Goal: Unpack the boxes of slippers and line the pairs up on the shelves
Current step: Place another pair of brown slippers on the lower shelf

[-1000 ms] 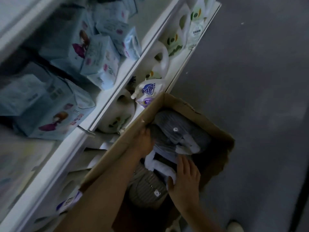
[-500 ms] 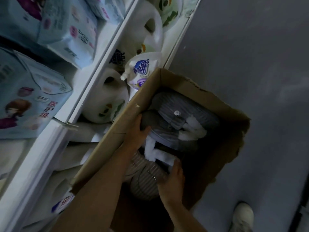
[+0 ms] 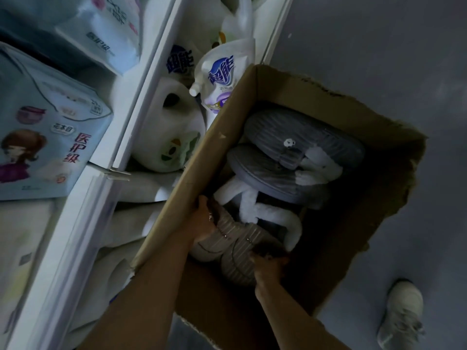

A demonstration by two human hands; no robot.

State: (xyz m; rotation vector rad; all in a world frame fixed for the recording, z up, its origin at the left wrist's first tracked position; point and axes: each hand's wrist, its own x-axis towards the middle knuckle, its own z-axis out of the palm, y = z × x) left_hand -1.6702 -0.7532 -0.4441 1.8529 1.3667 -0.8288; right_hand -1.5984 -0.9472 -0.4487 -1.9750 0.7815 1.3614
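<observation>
— What's in the cardboard box (image 3: 255,102)?
— Grey slippers (image 3: 303,140) at the far end, beige slippers (image 3: 235,248) nearer.
— And the hands?
— The left hand (image 3: 202,221) and right hand (image 3: 270,266) both grip the beige pair, beside the white shelves (image 3: 149,79).

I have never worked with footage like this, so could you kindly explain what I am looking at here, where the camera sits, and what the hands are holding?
There is no machine here: a person wears one camera on the head, looking forward and down at their own bare hands. The picture is dim and tilted.

Both arms reach into an open cardboard box standing on the grey floor beside white shelves. The left hand and the right hand grip a pair of beige ribbed slippers from either side. Deeper in the box lie grey slippers with white fluffy lining.

The shelves hold white jugs, a detergent pouch and light blue packets. The person's own shoe shows at lower right.
</observation>
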